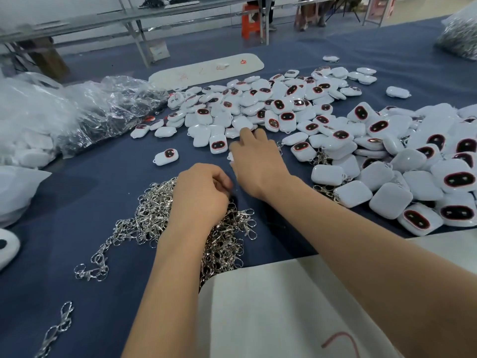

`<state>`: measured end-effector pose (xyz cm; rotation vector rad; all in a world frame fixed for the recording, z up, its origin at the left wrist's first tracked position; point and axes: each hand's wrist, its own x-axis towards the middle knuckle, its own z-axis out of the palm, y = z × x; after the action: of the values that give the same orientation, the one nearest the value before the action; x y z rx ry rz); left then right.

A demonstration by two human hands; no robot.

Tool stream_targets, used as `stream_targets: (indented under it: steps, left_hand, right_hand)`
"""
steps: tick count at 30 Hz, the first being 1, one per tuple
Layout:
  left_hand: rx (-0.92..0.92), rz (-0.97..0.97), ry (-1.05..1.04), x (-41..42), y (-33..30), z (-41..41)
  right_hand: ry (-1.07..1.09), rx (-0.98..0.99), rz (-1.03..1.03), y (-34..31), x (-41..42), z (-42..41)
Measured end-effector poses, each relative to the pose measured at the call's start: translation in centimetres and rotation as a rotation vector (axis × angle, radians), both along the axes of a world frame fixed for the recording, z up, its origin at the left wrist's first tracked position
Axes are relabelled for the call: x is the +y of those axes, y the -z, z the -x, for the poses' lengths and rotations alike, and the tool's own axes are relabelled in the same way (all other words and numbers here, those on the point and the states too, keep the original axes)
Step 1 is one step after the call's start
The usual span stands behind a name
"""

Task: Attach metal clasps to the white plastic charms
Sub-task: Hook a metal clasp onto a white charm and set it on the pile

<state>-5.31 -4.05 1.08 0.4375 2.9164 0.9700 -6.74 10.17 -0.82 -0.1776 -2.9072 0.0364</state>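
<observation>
On a blue table, two bare hands work between clasps and charms.
Left hand [200, 195] curls over the clasp pile [160, 223], its hold hidden; beyond the pile, right hand [254, 157] reaches, fingers loosely spread, touching the white charms [258, 107]; no readable writing.

The curled fingers of the left hand [200, 195] face away, so whether they pinch anything from the heap of silver metal clasps [154, 218] cannot be told. The right hand [254, 161] covers a small white piece at its fingers' base, only slivers showing. At nine o'clock, a white rounded object [7, 248] is cut by the edge. Clear plastic bags [85, 112] blur their dark contents.
</observation>
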Motion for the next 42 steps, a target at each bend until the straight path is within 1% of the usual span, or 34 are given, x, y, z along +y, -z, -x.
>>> stream_targets:
  steps: [3, 5, 9, 10, 13, 14, 15, 21, 25, 31, 34, 36, 39, 42]
  left_hand:
    - [0.005, -0.041, -0.004, 0.1, 0.0, 0.1]
    - [0.015, -0.097, -0.017, 0.2, -0.1, 0.1]
    - [0.068, -0.233, -0.018, 0.8, -0.1, -0.1]
    - [0.055, -0.307, -0.015, 1.0, -0.1, -0.2]
    - [-0.108, -0.606, -0.013, 1.9, -0.2, -0.8]
    - [-0.16, -0.69, -0.024, 2.3, -0.2, -1.1]
    - [-0.198, -0.754, -0.038, 2.8, -0.2, -1.4]
    - [-0.398, -1.065, -0.084, 3.8, 0.2, -2.1]
    - [-0.523, -1.216, -0.085, 3.5, -0.1, -1.7]
    - [-0.583, -1.254, -0.085, 2.6, -0.1, -1.1]
    - [-0.598, -1.259, -0.091, 2.3, -0.2, -0.9]
    - [-0.6, -1.202, -0.042, 2.2, -0.2, -0.9]
    - [-0.525, -1.045, 0.032, 2.1, -0.1, -1.1]
    - [-0.47, -0.933, 0.049, 2.0, 0.0, -1.2]
  right_hand:
    - [-0.008, -0.031, 0.062, -0.4, -0.4, -1.2]
    - [-0.013, -0.025, 0.163, -0.7, -0.5, -2.2]
    - [-0.035, 0.086, 0.563, -1.1, 0.3, -4.9]
    - [-0.058, 0.111, 0.646, -1.1, 0.5, -5.5]
    - [-0.087, 0.164, 0.96, -1.0, 1.4, -7.5]
    - [-0.107, 0.178, 1.047, -0.8, 1.7, -8.0]
    - [-0.13, 0.189, 1.092, -0.6, 2.0, -8.4]
    - [-0.144, 0.2, 1.183, 0.8, 3.4, -9.4]
    - [-0.18, 0.184, 1.122, 1.1, 3.5, -9.4]
    - [-0.205, 0.193, 1.121, 1.3, 3.6, -9.4]
    - [-0.223, 0.196, 1.202, 1.3, 3.6, -9.4]
    - [-0.221, 0.191, 1.213, 1.3, 3.5, -9.4]
    - [-0.199, 0.233, 1.149, 1.3, 3.2, -9.4]
    - [-0.175, 0.251, 1.126, 1.1, 3.0, -9.5]
